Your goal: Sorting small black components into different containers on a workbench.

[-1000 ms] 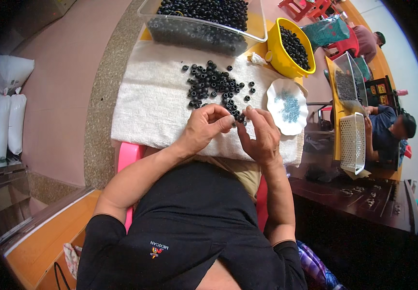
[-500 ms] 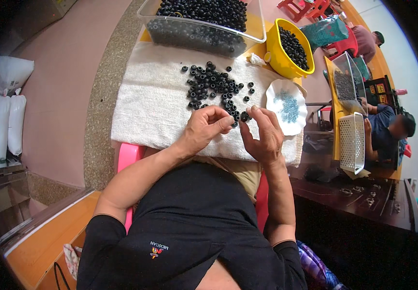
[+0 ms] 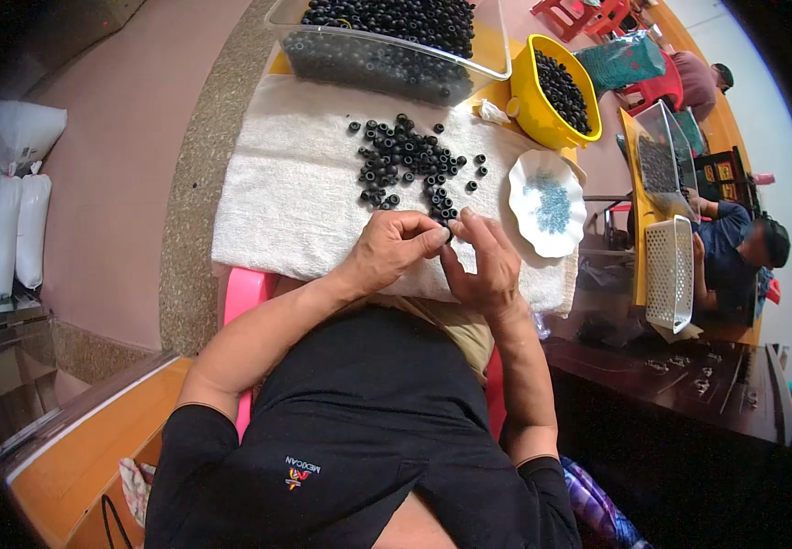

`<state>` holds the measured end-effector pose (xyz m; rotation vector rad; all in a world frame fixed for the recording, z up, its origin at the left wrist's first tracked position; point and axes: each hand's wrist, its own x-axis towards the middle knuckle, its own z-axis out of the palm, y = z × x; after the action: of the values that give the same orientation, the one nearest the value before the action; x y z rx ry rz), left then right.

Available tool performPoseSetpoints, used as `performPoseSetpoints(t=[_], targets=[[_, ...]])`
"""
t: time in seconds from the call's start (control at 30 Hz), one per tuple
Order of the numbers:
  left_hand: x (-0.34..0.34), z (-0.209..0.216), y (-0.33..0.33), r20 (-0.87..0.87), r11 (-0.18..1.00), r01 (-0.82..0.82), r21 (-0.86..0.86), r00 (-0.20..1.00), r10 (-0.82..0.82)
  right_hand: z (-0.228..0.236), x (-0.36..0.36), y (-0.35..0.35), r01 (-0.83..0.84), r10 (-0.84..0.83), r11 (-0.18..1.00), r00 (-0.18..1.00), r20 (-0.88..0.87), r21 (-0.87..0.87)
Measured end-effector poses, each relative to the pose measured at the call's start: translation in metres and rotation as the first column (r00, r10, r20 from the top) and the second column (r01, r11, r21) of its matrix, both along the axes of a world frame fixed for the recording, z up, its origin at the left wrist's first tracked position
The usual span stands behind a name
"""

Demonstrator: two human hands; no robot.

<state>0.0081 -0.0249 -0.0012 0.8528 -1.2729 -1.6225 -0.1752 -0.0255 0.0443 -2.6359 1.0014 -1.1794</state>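
Left hand (image 3: 391, 249): bent over the near edge of the white towel (image 3: 272, 183), thumb pinched to forefinger on a small black bead (image 3: 448, 234).
Right hand (image 3: 490, 270): over the same near edge of the towel, right of the pinch, thumb and forefinger bent toward the same bead; contact too small and too hidden to tell.
Bead in work: just above the towel, between both sets of fingertips; by the look of it, mid-handling rather than finished.
Loose black beads (image 3: 430, 151): scattered in a heap across the middle of the towel, with a few strays to the heap's right; seemingly plenty left to handle.
White scalloped dish (image 3: 521, 183): at the towel's right side, well stocked with tiny blue pieces (image 3: 551, 203); far from used up.
Clear tub (image 3: 495, 46): past the towel's far edge, heaped with black beads.
Yellow basin (image 3: 533, 119): off the towel's far right corner, filled with similar beads.
Done so far: impossible to tell worked from unworked in tub, basin or heap.
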Motion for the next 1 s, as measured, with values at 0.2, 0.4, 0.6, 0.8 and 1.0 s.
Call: performPoseSetpoints(t=[0.2, 0.4, 0.6, 0.8, 1.0], targets=[[0.0, 0.0, 0.0, -0.013, 0.999, 0.018, 0.031, 1.0, -0.018, 0.002, 0.005, 0.002, 0.021, -0.021, 1.0, 1.0, 0.011, 0.003], [0.0, -0.003, -0.002, -0.024, 0.999, 0.032, 0.031, 0.999, -0.031, -0.001, 0.006, -0.001, -0.008, 0.008, 1.0, 1.0, 0.0, -0.017], [0.001, -0.004, -0.003, -0.024, 0.998, 0.059, -0.001, 0.998, -0.059, 0.003, 0.01, 0.004, -0.004, 0.004, 1.0, 0.999, 0.033, 0.004], [0.0, 0.0, -0.002, -0.059, 0.999, 0.014, 0.048, 0.998, -0.011, -0.008, 0.006, -0.001, 0.046, -0.051, 0.998, 0.993, 0.108, 0.048], [-0.002, -0.002, -0.002, -0.096, 0.997, -0.008, 0.078, 0.995, 0.016, 0.004, -0.01, -0.02, 0.086, -0.09, 0.995, 0.993, 0.082, 0.047]])
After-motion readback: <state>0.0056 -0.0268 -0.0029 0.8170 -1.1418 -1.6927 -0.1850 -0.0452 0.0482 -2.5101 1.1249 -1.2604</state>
